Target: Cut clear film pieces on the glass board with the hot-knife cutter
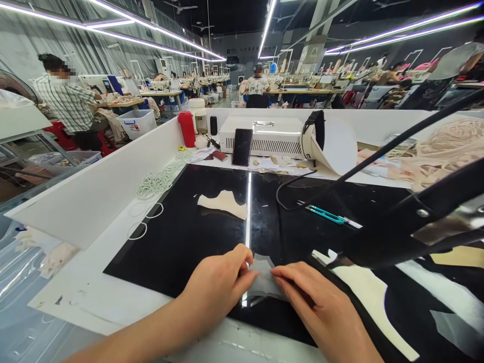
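My left hand [221, 282] and my right hand [317, 305] meet near the front edge of a glossy black work surface [181, 237]. Both pinch a small thin grey translucent piece [262, 277] that lies flat between their fingertips. A cream fabric cut piece [224, 203] rests farther back on the black surface, apart from both hands. Teal snips [328, 216] lie to the right of it.
A black lamp arm [412, 227] crosses the right side above the surface. White partition walls [98, 186] box in the bench. White elastic loops [157, 182], a phone [242, 146], a white machine [270, 133], a red bottle [186, 128] stand behind. People sit at benches beyond.
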The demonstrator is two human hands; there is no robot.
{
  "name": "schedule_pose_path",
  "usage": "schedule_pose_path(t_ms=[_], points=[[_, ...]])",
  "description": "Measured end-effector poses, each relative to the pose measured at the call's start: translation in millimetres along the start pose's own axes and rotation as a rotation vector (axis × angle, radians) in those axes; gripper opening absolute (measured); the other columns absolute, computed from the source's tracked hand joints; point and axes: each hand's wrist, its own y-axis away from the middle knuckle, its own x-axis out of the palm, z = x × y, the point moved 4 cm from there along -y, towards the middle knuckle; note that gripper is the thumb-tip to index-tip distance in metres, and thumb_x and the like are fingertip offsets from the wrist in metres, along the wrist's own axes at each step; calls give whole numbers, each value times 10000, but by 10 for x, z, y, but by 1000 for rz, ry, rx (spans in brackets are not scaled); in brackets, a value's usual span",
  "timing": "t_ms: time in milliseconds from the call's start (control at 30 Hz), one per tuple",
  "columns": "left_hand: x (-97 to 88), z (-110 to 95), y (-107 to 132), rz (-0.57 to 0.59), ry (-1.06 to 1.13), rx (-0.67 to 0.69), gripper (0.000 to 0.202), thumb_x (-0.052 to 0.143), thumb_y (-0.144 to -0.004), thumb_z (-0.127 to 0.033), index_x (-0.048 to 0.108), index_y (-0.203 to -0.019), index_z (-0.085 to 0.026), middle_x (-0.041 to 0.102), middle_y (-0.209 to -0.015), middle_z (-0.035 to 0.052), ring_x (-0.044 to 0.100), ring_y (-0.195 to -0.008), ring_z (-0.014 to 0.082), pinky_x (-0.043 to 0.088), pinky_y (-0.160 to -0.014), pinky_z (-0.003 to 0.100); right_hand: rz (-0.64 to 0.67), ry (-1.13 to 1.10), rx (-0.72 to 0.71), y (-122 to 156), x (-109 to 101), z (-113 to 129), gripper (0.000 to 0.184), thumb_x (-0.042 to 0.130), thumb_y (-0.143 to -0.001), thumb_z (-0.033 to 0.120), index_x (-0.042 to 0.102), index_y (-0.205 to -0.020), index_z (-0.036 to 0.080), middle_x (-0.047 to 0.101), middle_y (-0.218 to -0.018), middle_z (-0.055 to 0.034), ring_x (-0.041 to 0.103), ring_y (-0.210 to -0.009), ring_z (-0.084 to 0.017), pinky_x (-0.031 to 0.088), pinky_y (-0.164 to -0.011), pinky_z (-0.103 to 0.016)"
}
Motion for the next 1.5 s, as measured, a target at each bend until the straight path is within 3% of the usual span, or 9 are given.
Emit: schedule_pose_path(t_ms=[133,233,433,867,1267,1400,1500], points=[[73,-16,36,-39,-354,174,146,602,-1051,-244,599,-908,-216,644,-777,-46,614,-639,149,322,-575,285,8,113,-27,54,38,13,189,526,-1097,311,690,-1187,331,747,-1029,10,764,-893,-145,615,-755,-210],[104,-25,59,-50,-435,223,194,564,-1077,-271,615,-898,-217,642,-777,-39,618,-633,151,307,-558,295,-4,218,-49,73,61,35,216,486,-1113,334,695,-1160,313,738,-1009,-4,754,-868,-160,612,-721,-238],[99,-61,57,-51,-439,243,202,605,-1062,-260,619,-865,-220,633,-773,-44,615,-643,149,323,-564,303,-92,321,-118,46,57,108,346,381,-1139,346,709,-1068,265,719,-896,-13,728,-749,-167,588,-627,-270],[116,-55,59,-61,-463,260,217,586,-1066,-257,626,-857,-214,635,-769,-32,609,-641,157,315,-555,305,25,353,-82,84,111,24,280,449,-1120,333,722,-1111,271,744,-971,-32,743,-825,-177,597,-657,-262],[106,-49,45,-99,-486,288,212,593,-1047,-211,610,-835,-210,610,-746,-32,585,-603,155,322,-531,308,13,358,-81,61,129,26,265,455,-1118,301,718,-1118,266,744,-977,-24,744,-832,-178,596,-676,-270],[87,-106,64,-173,-544,404,229,529,-1068,-171,628,-863,-191,617,-767,-3,592,-644,178,401,-559,314,-32,355,-92,35,121,85,331,405,-1132,313,728,-1088,255,742,-948,-32,740,-801,-181,583,-635,-269],[101,-177,104,-219,-557,553,206,497,-1075,-132,649,-940,-167,664,-854,27,628,-752,199,511,-682,341,-56,351,-95,11,114,135,375,377,-1137,313,734,-1055,237,740,-921,-43,736,-780,-187,580,-625,-274]])
